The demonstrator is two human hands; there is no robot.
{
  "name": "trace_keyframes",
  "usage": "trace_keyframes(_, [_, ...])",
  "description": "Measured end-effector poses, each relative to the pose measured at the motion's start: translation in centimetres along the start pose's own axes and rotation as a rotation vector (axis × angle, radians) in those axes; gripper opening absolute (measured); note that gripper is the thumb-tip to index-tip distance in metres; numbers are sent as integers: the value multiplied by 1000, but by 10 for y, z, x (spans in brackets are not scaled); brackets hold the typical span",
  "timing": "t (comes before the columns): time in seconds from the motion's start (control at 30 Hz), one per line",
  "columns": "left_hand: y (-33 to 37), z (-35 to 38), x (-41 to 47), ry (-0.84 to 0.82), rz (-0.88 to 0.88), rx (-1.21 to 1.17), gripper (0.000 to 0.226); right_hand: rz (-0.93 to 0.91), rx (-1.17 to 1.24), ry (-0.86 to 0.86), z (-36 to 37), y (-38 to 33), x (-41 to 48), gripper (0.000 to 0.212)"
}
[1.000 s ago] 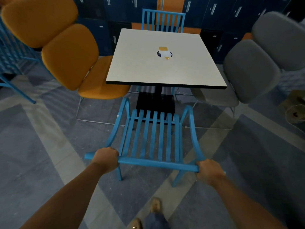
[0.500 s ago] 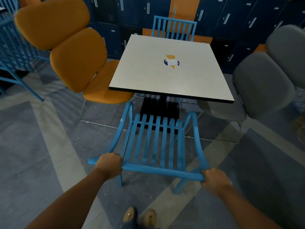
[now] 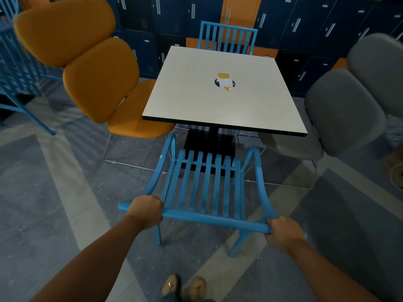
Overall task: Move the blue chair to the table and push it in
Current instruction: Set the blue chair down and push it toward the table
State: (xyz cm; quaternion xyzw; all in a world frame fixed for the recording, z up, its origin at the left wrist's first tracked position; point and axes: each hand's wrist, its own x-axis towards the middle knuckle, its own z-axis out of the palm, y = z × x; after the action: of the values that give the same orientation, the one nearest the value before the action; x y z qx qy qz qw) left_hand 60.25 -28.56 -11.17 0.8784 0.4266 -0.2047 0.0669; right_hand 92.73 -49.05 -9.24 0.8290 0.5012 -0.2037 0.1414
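Both grips, left hand (image 3: 145,211) and right hand (image 3: 283,233), stay closed around the blue chair's (image 3: 209,184) top rail. Ahead of them, its seat has neared the tabletop (image 3: 192,105); pushing in remains.

Both arms extended forward and down, forearms bare, converging slightly toward the hands. Left hand (image 3: 145,212) closed in an overhand fist, knuckles up, fingers (image 3: 155,201) curled over and down the far side of the bar it grips; wrist straight. Right hand (image 3: 283,231) likewise closed, back of hand facing up, thumb side inward, fingers wrapped out of sight beneath. Right hand sits lower in view than the left. Both feet in tan shoes, side by side, below and between the fists.
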Motion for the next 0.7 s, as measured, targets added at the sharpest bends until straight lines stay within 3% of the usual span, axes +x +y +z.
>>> trace_keyframes(0.37, [-15, 5, 6, -30, 18, -2, 28, 14, -47, -52, 11, -18, -2, 28])
trace_keyframes(0.7, [-17, -27, 36, 18, 22, 77, 29, 56, -38, 5, -19, -17, 25, 30])
